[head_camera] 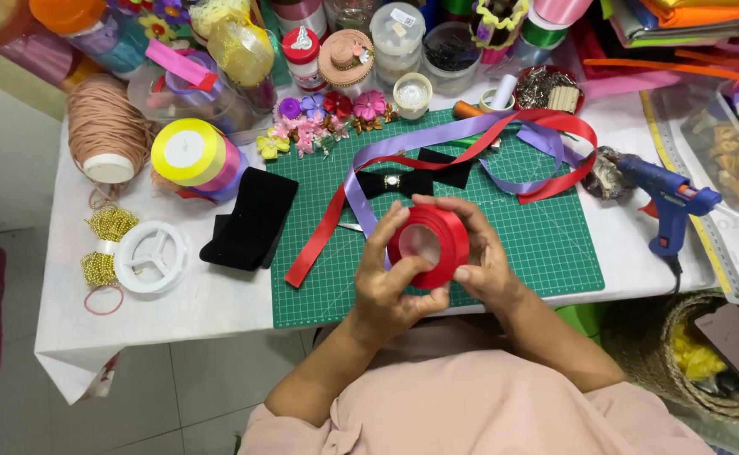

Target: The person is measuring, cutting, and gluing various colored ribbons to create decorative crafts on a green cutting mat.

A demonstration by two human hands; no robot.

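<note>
**Two hands, one red spool**

Two of our hands meet over the near edge of the green mat (546,253), and everything else lies pushed out in an arc beyond them, which keeps the cutting grid bare where we work.

Far left on the worktop (218,303) sits a cone of tan cord (104,126), with a white empty reel (150,257) and gold beads (104,244) nearer us. Next come a yellow-faced ribbon roll (188,152) and a folded black velvet strip (251,217), off the mat but within reach.

Our left hand (386,282) cups the red spool (430,244) from below and from the side, fingers curled round its rim. Our right hand (479,257) closes on the opposite rim, thumb pressed against the edge. Held so, upright and facing us, the spool shows its hollow core, just above the mat.

Behind it lie a black bow (407,179), loose red ribbon (319,232) and purple ribbon (437,136), trailing across the mat. Farthest right, a blue glue gun (669,202) rests beside the mat, nozzle turned away from the ribbons.
</note>
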